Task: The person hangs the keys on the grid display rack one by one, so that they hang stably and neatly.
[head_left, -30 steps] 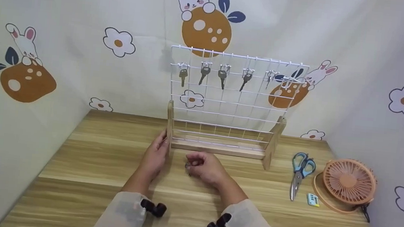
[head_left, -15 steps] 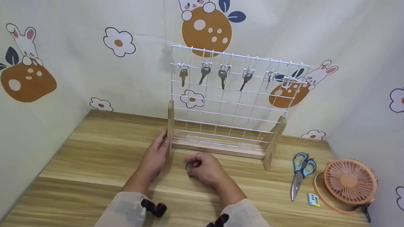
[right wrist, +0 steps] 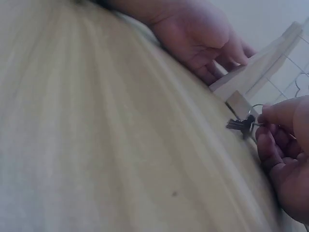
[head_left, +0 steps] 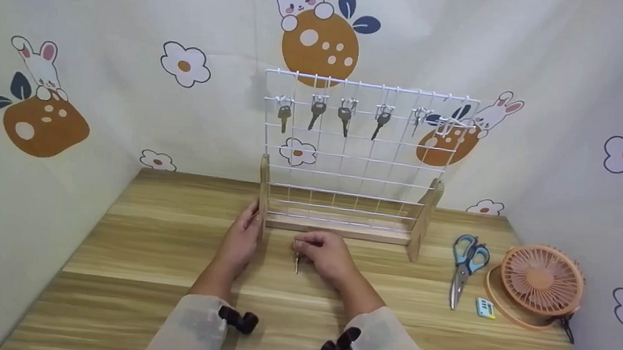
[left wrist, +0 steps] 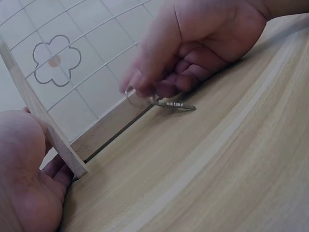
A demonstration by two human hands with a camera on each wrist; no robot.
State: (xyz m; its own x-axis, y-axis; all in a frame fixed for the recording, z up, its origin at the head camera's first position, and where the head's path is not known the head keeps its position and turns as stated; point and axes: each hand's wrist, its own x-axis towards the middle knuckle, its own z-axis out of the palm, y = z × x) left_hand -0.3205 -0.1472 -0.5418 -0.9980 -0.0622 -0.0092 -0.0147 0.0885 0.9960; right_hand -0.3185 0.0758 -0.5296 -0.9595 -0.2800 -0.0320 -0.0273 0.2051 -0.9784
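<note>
My right hand [head_left: 332, 257] pinches a small key [head_left: 297, 264] by its ring, just above the tabletop in front of the rack. In the left wrist view the key ring [left wrist: 129, 95] shows at the fingertips, and the key's blade [left wrist: 176, 104] sticks out below. The right wrist view shows the dark key [right wrist: 240, 124] hanging from the pinch. My left hand [head_left: 240, 237] holds the left wooden support [head_left: 263, 193] of the white wire grid rack [head_left: 346, 175], low near the table; some of its fingers are hidden behind the wood. Several keys [head_left: 318, 115] hang from hooks along the grid's upper part.
At the right lie blue-handled scissors [head_left: 466, 264] and a small light-blue timer-like item [head_left: 485, 307]. An orange fan [head_left: 542, 280] stands beside them. A bare hook [head_left: 450, 126] sits at the grid's upper right. Patterned cloth [head_left: 207, 125] surrounds the wooden table [head_left: 155, 251].
My right hand has shifted slightly to the right and toward the rack, and the key now hangs downward in clearer view. My left hand stays at the support.
</note>
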